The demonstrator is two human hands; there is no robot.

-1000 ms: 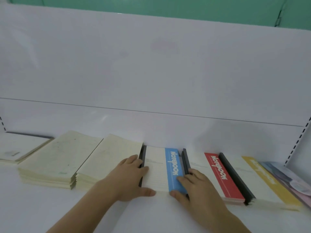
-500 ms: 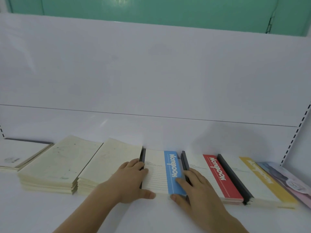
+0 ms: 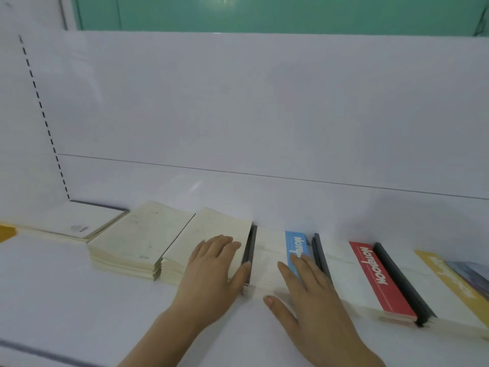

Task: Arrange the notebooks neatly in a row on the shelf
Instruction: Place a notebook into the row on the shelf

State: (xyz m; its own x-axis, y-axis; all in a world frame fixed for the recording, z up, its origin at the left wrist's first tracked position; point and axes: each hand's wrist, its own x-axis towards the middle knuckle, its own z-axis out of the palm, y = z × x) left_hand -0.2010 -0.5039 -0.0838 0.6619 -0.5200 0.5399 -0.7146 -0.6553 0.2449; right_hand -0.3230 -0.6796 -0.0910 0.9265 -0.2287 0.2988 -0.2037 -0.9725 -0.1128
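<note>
On the white shelf [image 3: 79, 300] the notebooks lie flat in a row along the back panel [image 3: 264, 115]. The blue-striped notebook [image 3: 272, 258] sits in the middle, between a cream stack [image 3: 209, 242] on its left and the red-striped notebook [image 3: 370, 279] on its right.

The left hand [image 3: 214, 271] lies flat, fingers straight and together, on the near right corner of the cream stack, its thumb against the dark spine of the blue-striped notebook. Half a second ago its fingers reached over onto that notebook's white cover; now they rest only on the cream stack.

The right hand [image 3: 309, 292] lies palm down on the blue-striped notebook, fingers straight and slightly spread, fingertips on the blue band, thumb stretched out on the shelf at the notebook's near edge. Earlier its fingers sat nearer the notebook's right edge, against the dark spine of the red-striped one. Neither hand grips anything.

The view has swung left since then: the slotted upright [image 3: 45, 120] at the shelf's left end now shows, and a second cream stack [image 3: 137, 239] and a thin white notebook [image 3: 79, 221] appear further in. On the right, the yellow-striped notebook [image 3: 449, 282] is cut off by the frame edge. The near end of the blue-striped notebook is blurred.
</note>
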